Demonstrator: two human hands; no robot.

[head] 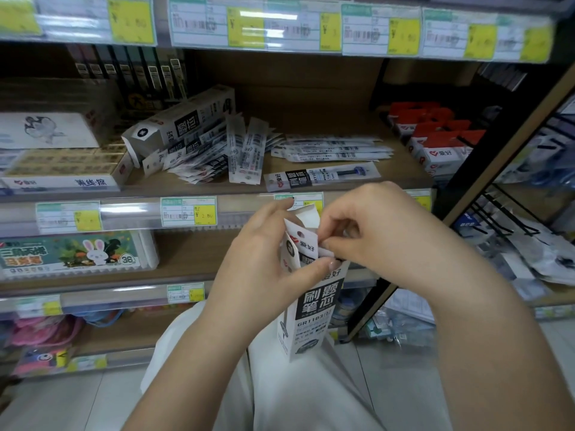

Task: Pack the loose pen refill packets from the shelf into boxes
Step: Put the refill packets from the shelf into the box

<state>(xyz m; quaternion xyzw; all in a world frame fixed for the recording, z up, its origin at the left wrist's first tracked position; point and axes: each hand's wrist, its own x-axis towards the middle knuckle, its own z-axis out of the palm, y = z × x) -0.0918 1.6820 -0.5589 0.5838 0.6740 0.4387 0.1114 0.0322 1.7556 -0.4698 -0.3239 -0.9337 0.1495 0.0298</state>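
The left hand (264, 262) grips an upright box (311, 309); the right hand (370, 234) pinches a packet (303, 239) at its open top. Loose packets (249, 150) lie on the shelf (311, 88).

A tall white-and-black refill box (314, 309) is held upright below the shelf (311, 185), its top flap open, packets (300, 241) protruding from it. Loose packets (245, 150) are scattered on the shelf beside a second box (183, 122) lying tilted.
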